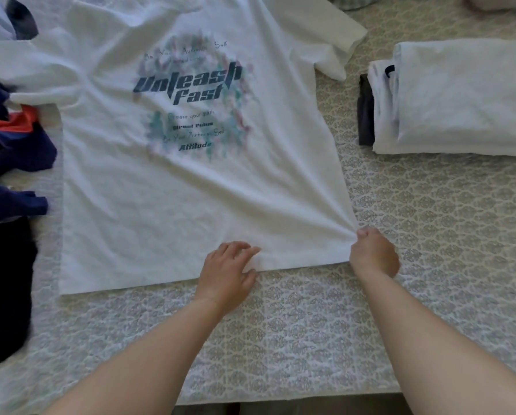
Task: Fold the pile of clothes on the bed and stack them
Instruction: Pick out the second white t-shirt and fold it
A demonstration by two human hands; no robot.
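T-shirt: a white T-shirt (191, 187) lies spread flat on the bed, printed side up, hem toward the person, sleeves out to either side at the far end.
Print: dark lettering reading "Unleash Fast" (188, 85) over a faded green and pink pattern, with smaller lines of text below.
Right hand: the right hand (373, 253) grips the near right corner of the hem, fingers curled round the cloth, which bunches into creases fanning out from the grip.
Left hand: the left hand (228, 272) rests on the hem just left of the right hand, fingers relaxed and spread, lying on the fabric without holding it.
Folded stack: a stack of folded clothes (454, 97) sits on the bed to the right of the T-shirt, apart from it; white pieces on top, a dark piece showing at its left edge.
Unfolded pile: loose clothes (14, 145) in navy, orange and black lie at the left, touching the T-shirt's left sleeve.
Bed: a bedspread (310, 324) with a pale grey repeating pattern covers the bed.
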